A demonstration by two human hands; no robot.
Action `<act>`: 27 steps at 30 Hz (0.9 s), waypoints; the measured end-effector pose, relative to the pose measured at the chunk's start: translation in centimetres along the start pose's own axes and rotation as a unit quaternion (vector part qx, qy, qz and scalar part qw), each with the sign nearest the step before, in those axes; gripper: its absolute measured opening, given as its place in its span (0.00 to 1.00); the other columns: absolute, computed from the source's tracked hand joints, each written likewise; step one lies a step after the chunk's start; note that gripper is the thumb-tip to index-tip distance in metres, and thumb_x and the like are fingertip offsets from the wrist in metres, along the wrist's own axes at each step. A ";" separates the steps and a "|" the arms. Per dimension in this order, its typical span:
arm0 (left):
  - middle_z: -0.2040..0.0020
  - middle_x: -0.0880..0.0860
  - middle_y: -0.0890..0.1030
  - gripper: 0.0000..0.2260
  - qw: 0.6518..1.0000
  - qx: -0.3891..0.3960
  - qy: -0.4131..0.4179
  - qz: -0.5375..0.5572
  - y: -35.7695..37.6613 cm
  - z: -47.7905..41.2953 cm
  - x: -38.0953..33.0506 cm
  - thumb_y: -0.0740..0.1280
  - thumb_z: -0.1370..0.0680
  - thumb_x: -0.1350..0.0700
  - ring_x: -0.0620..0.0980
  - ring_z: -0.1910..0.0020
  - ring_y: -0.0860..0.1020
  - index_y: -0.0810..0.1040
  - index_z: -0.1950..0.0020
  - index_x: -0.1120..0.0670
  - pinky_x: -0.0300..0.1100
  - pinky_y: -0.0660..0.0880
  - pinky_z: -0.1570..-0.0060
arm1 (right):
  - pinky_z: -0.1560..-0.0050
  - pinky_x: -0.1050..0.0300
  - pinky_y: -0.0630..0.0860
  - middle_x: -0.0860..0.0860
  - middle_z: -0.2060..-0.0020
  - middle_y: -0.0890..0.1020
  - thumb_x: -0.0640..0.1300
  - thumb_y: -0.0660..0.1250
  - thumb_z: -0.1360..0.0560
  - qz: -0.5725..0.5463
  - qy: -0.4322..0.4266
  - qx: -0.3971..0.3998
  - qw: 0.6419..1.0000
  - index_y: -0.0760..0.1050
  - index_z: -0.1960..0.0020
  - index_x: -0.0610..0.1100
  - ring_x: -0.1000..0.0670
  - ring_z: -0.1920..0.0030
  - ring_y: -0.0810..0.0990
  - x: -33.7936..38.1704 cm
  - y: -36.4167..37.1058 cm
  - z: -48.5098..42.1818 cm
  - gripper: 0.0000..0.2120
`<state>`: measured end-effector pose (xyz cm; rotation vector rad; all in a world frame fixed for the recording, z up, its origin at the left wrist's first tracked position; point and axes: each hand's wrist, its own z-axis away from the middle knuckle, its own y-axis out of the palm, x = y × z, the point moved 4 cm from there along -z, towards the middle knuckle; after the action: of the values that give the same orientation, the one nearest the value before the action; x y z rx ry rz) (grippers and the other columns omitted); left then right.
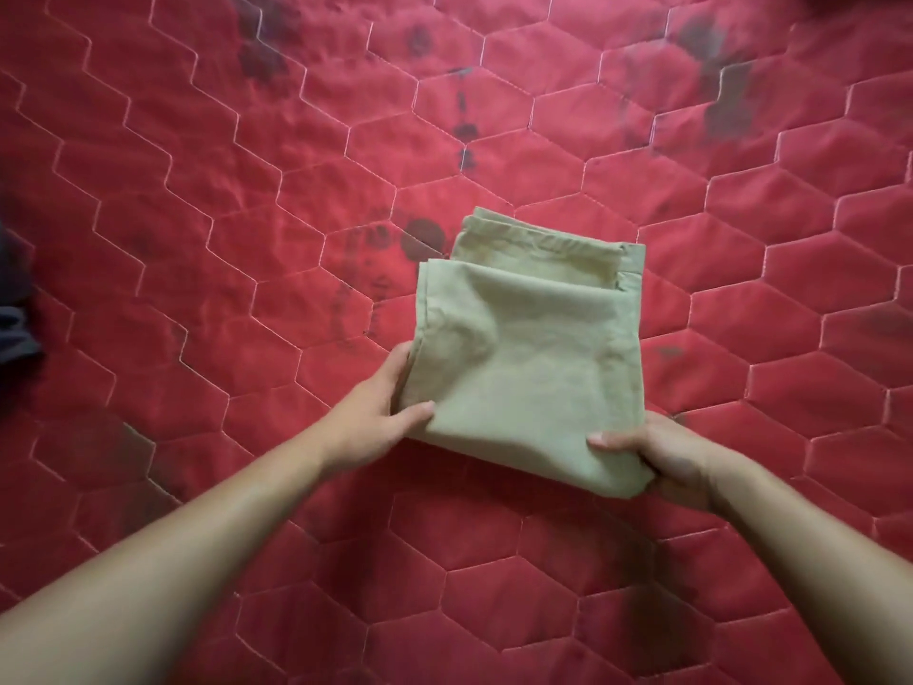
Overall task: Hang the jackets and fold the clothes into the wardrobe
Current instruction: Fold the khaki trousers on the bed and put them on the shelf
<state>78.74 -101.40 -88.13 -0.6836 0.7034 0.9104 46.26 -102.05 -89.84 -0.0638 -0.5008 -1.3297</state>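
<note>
A pair of khaki trousers (533,338), folded into a compact rectangle of several layers, lies in the middle of the red quilted mattress (247,239). My left hand (380,417) grips its near left corner, thumb on top and fingers under the edge. My right hand (662,462) grips the near right corner the same way. The near edge of the bundle is raised slightly off the mattress between both hands. The far edge shows the stacked layers and a hem.
The mattress has a hexagon stitch pattern and dark stains at the back and around the bundle. A dark garment (17,318) lies at the left edge of view.
</note>
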 end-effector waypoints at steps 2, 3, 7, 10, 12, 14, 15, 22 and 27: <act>0.39 0.40 0.80 0.25 0.998 -0.029 -0.002 -0.049 -0.7 -0.1 -0.8 0.65 0.23 0.49 0.42 0.39 0.78 0.62 0.28 0.36 0.50 0.72 0.33 | 0.39 0.41 0.79 0.41 0.43 0.85 0.34 0.75 0.33 -0.027 -0.027 -0.024 0.999 0.79 0.37 0.40 0.39 0.43 0.84 0.1 0.2 0.4 0.24; 0.42 0.42 0.81 0.24 0.996 -0.048 0.006 -0.076 -1.0 -0.3 -1.4 0.64 0.23 0.48 0.44 0.43 0.80 0.63 0.29 0.36 0.51 0.74 0.36 | 0.42 0.42 0.80 0.40 0.44 0.85 0.32 0.73 0.30 -0.044 -0.043 -0.034 0.998 0.79 0.38 0.39 0.39 0.45 0.85 0.5 0.2 0.6 0.20; 0.48 0.42 0.82 0.18 0.991 -0.086 0.087 -0.061 -1.5 -1.8 -4.7 0.65 0.21 0.55 0.45 0.49 0.80 0.70 0.33 0.42 0.46 0.77 0.45 | 0.52 0.47 0.84 0.39 0.46 0.86 0.28 0.66 0.25 -0.097 -0.092 -0.068 0.989 0.79 0.40 0.36 0.43 0.52 0.86 2.1 -0.1 1.0 0.15; 0.48 0.36 0.79 0.15 0.994 -0.079 0.065 0.025 -1.0 -3.2 -4.0 0.63 0.18 0.61 0.39 0.46 0.78 0.71 0.35 0.46 0.41 0.73 0.43 | 0.51 0.48 0.84 0.40 0.46 0.86 0.28 0.65 0.24 -0.088 -0.095 -0.072 0.989 0.80 0.40 0.36 0.43 0.51 0.87 2.1 -0.2 0.9 0.15; 0.43 0.37 0.78 0.15 0.996 -0.070 0.052 0.029 -0.7 -3.7 -3.0 0.60 0.17 0.62 0.39 0.41 0.76 0.69 0.32 0.47 0.44 0.71 0.35 | 0.53 0.49 0.85 0.41 0.48 0.86 0.27 0.65 0.24 -0.092 -0.080 -0.068 0.990 0.79 0.39 0.35 0.44 0.53 0.87 1.7 0.3 0.8 0.15; 0.42 0.37 0.77 0.16 0.996 -0.066 0.057 -0.006 -0.7 -4.1 -2.9 0.58 0.16 0.63 0.33 0.41 0.74 0.67 0.32 0.47 0.41 0.68 0.33 | 0.56 0.49 0.85 0.41 0.49 0.87 0.27 0.64 0.23 -0.097 -0.070 -0.069 0.990 0.79 0.38 0.35 0.45 0.54 0.87 1.5 0.5 0.8 0.15; 0.42 0.36 0.77 0.15 0.995 -0.069 0.063 -0.021 -0.8 -4.3 -3.2 0.58 0.16 0.63 0.31 0.42 0.74 0.67 0.32 0.47 0.38 0.67 0.35 | 0.54 0.48 0.85 0.41 0.48 0.86 0.28 0.64 0.23 -0.099 -0.073 -0.069 0.990 0.78 0.38 0.36 0.44 0.53 0.87 1.6 0.5 0.9 0.15; 0.42 0.40 0.77 0.15 0.986 -0.106 0.122 0.046 -2.1 -5.4 -5.3 0.57 0.15 0.62 0.38 0.40 0.75 0.68 0.37 0.42 0.40 0.70 0.33 | 0.61 0.42 0.80 0.44 0.50 0.87 0.40 0.68 0.20 -0.074 -0.162 -0.130 0.975 0.80 0.41 0.44 0.42 0.54 0.87 4.4 -0.3 1.6 0.09; 0.41 0.45 0.81 0.11 0.993 -0.114 -0.004 0.043 -1.6 -7.4 -3.4 0.59 0.15 0.57 0.45 0.39 0.80 0.70 0.38 0.42 0.54 0.74 0.33 | 0.53 0.47 0.83 0.43 0.49 0.86 0.35 0.66 0.20 -0.038 -0.140 -0.190 0.971 0.78 0.38 0.39 0.45 0.53 0.85 3.2 -0.3 -1.1 0.12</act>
<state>76.90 -109.32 -89.47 -0.8566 0.6314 1.0818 46.78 -105.40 -89.67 -0.5600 -0.4819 -1.4859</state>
